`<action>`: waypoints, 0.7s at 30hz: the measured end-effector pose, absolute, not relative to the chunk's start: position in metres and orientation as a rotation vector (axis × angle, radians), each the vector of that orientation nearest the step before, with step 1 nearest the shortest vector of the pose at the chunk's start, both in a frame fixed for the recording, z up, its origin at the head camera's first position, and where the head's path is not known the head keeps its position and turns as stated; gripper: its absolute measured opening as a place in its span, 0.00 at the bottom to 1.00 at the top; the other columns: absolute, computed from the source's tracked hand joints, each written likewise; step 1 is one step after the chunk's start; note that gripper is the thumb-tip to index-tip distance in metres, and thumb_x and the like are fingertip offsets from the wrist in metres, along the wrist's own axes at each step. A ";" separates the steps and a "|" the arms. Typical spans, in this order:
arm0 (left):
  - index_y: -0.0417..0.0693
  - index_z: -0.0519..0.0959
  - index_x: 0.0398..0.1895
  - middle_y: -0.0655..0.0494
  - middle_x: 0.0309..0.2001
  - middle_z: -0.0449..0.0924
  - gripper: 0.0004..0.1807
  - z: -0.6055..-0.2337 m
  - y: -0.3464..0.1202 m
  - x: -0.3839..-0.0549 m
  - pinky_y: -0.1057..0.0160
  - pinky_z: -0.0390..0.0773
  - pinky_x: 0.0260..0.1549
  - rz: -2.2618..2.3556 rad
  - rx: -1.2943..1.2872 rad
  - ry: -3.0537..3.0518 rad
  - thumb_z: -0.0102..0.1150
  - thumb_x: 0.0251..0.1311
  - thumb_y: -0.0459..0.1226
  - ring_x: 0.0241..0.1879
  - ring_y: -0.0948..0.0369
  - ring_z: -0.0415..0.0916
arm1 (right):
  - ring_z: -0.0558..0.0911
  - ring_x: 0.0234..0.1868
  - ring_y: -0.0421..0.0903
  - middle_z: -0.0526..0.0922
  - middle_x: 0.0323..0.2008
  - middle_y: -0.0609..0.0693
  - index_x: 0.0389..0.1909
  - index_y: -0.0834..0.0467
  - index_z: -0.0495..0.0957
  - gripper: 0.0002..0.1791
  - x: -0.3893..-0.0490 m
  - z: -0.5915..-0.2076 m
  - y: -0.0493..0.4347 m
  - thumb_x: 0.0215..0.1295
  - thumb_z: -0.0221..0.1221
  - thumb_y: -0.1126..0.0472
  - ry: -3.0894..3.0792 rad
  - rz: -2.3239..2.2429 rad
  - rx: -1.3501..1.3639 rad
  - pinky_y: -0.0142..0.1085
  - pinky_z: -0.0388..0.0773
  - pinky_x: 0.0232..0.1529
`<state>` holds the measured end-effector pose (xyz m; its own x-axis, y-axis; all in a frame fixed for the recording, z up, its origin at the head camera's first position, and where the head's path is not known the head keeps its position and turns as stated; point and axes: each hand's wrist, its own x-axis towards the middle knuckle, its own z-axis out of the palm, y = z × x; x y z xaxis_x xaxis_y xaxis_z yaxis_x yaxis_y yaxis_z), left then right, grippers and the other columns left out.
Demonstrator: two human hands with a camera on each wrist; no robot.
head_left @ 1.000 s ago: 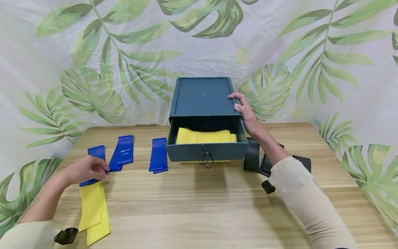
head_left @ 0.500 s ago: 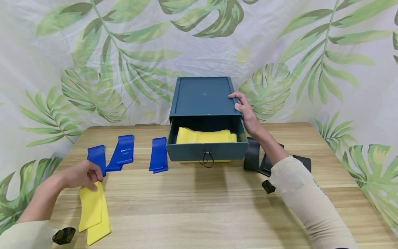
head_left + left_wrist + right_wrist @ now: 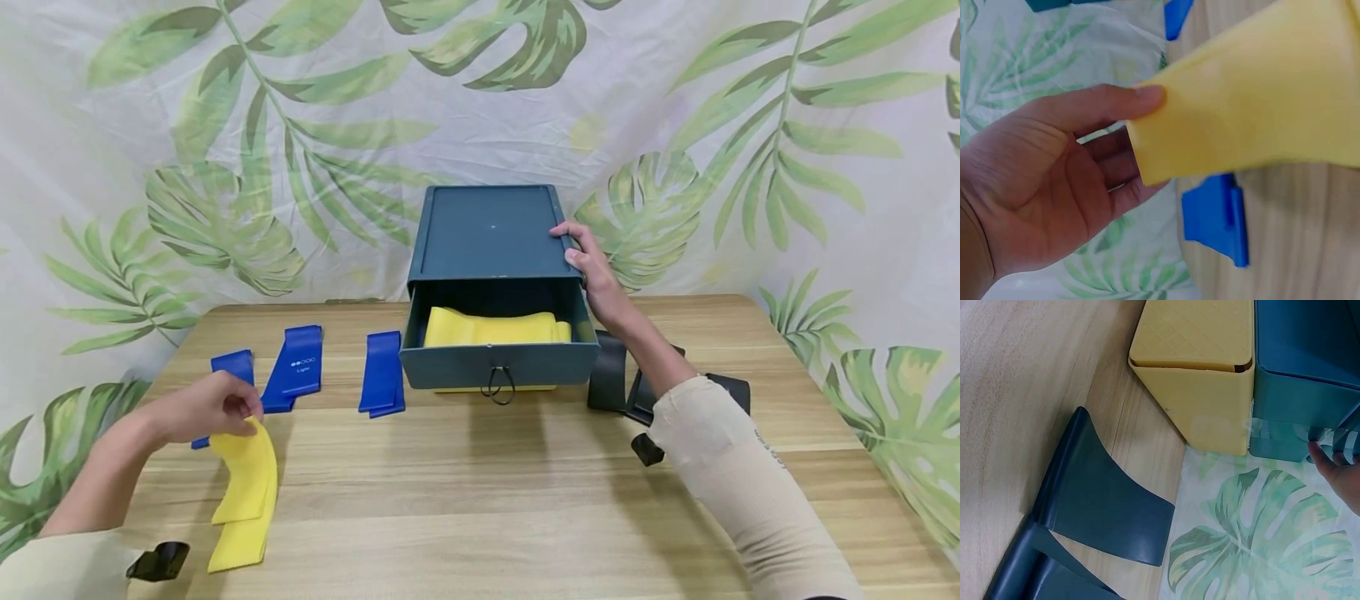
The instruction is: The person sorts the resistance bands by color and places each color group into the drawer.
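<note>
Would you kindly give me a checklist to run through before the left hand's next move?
1. Left hand pinching the yellow band: ok.
2. Right hand on the blue cabinet: ok, at its right edge.
3. Drawer open: ok, pulled out.
4. Yellow band above the drawer: not ok, it hangs to the left.
5. Its lower end clear of the table: cannot tell.
6. Room behind the yellow material inside: cannot tell, dark there.

The left hand (image 3: 198, 407) and right hand (image 3: 596, 271) are bare; the left sleeve (image 3: 67, 568) is cream, the ribbed right sleeve (image 3: 750, 496) beige, its small dark lettering (image 3: 770, 449) too blurred to read.
</note>
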<state>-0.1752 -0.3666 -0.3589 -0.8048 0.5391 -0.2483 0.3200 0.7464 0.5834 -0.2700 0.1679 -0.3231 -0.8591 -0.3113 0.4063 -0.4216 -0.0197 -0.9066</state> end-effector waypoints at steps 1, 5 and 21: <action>0.41 0.81 0.32 0.61 0.28 0.75 0.05 -0.357 -0.363 -0.176 0.69 0.73 0.25 0.760 0.685 2.543 0.68 0.60 0.26 0.26 0.68 0.68 | 0.65 0.65 0.54 0.54 0.73 0.58 0.66 0.63 0.62 0.24 -0.270 -0.323 0.168 0.74 0.40 0.56 -2.139 2.035 0.804 0.41 0.68 0.63; 0.42 0.78 0.34 0.62 0.30 0.75 0.06 -0.350 -0.348 -0.177 0.69 0.74 0.26 0.820 0.822 2.555 0.63 0.65 0.24 0.27 0.68 0.70 | 0.65 0.65 0.54 0.54 0.73 0.58 0.66 0.63 0.61 0.24 -0.270 -0.323 0.168 0.74 0.39 0.57 -2.134 2.048 0.804 0.41 0.68 0.63; 0.39 0.71 0.49 0.50 0.36 0.83 0.07 -0.330 -0.302 -0.182 0.62 0.83 0.29 1.061 0.856 2.531 0.56 0.74 0.27 0.33 0.61 0.81 | 0.65 0.65 0.55 0.54 0.74 0.59 0.66 0.62 0.62 0.24 -0.270 -0.323 0.168 0.74 0.39 0.57 -2.148 2.025 0.805 0.41 0.67 0.64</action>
